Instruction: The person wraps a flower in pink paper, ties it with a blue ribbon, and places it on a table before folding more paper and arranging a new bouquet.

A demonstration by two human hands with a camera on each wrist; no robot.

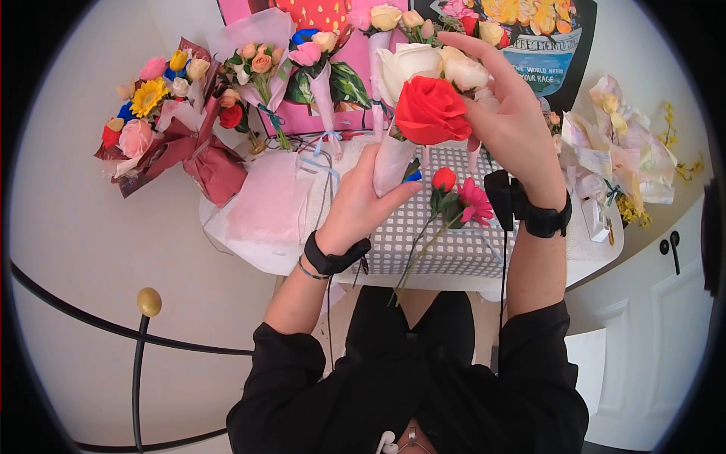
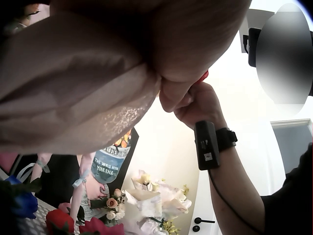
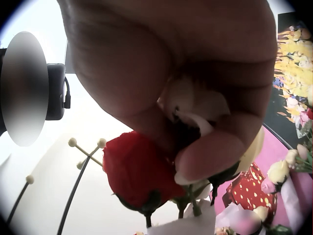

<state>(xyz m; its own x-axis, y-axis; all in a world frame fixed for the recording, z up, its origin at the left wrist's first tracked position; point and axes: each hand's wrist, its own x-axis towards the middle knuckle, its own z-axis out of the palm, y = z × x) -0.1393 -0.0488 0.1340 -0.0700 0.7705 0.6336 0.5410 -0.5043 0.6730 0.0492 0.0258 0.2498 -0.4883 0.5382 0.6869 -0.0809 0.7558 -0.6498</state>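
Bouquet (image 1: 387, 168): paper-wrapped, upper centre of the frame.
Left hand (image 1: 361, 198): grip clasped round the wrap.
Right hand (image 1: 520, 130): grip curled about a pale bloom (image 1: 463, 69).
Petal risk: creasing, from over-tight fingertips.
Stem risk: slippage, from a slack left grip.
Pink flower (image 1: 474, 200): stem overhanging worktop (image 1: 257, 253); a forearm brush could drop it.

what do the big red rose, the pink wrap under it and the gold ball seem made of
The red rose looks like matte fabric or foam: even colour, thick smooth petals. The pink wrap seems thin paper or plastic film, going by its soft folds and faint sheen. The gold ball could be metal or painted wood, smooth and softly shaded.
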